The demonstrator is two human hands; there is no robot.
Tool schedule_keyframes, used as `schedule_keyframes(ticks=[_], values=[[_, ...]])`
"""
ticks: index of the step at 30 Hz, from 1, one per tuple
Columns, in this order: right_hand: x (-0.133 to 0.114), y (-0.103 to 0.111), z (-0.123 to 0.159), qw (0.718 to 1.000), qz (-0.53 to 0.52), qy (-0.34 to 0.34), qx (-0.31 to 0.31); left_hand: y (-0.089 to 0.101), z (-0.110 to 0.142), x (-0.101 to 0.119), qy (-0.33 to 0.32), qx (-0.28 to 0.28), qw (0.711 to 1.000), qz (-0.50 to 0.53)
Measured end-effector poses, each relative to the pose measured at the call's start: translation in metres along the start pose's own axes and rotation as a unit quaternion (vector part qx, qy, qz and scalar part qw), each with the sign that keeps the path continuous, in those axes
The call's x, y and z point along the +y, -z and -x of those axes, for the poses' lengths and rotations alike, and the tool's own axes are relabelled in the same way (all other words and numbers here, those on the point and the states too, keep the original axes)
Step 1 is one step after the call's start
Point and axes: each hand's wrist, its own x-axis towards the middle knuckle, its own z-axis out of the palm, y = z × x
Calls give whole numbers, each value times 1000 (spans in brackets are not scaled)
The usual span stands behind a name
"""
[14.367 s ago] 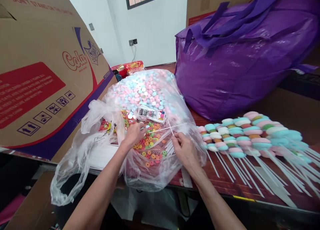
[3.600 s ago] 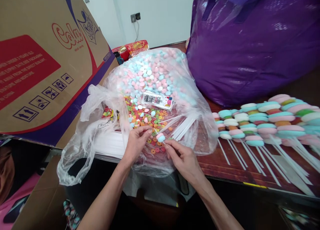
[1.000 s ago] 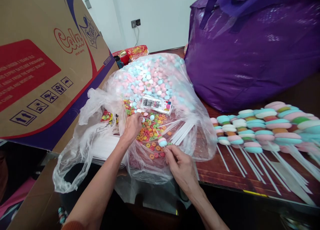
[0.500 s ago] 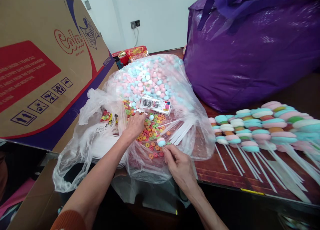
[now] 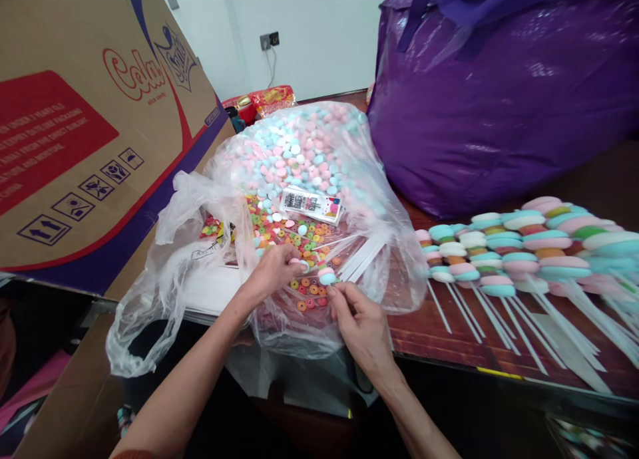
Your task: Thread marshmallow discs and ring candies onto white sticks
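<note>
Candy skewer point(image 5: 327, 277) sits just beyond your right fingertips, its short stack of pink, blue and coloured pieces pointing up and away from you. Your right hand point(image 5: 363, 322) is closed in a pinch below that stack; most of the stick is hidden by your fingers. Your left hand point(image 5: 275, 269) pinches a pale sweet point(image 5: 300, 265) between thumb and fingertips, near the skewer's top but apart from it. You seem to be partway through adding pieces, so the next move calls for keeping your right pinch steady and lining the sweet up with the stick's tip. Neither grip is spread wide. Ring candies point(image 5: 310, 302) lie between and beyond your hands, with white sticks point(image 5: 363, 258) beyond your right.
</note>
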Motion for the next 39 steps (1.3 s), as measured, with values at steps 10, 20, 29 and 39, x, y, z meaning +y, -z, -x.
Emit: schedule_keyframes(ticks=[10, 20, 29, 39], values=[[-1, 0, 0, 1000, -2, 0, 0, 2, 17, -6, 23, -19, 976, 217], [3, -1, 0, 1000, -4, 7, 6, -12, 18, 7, -119, 13, 988, -99], [1, 0, 0, 1000, -1, 7, 2, -31, 23, -6, -131, 58, 980, -139], [4, 0, -1, 996, -60, 21, -64, -21, 23, -10, -12, 148, 915, 374]])
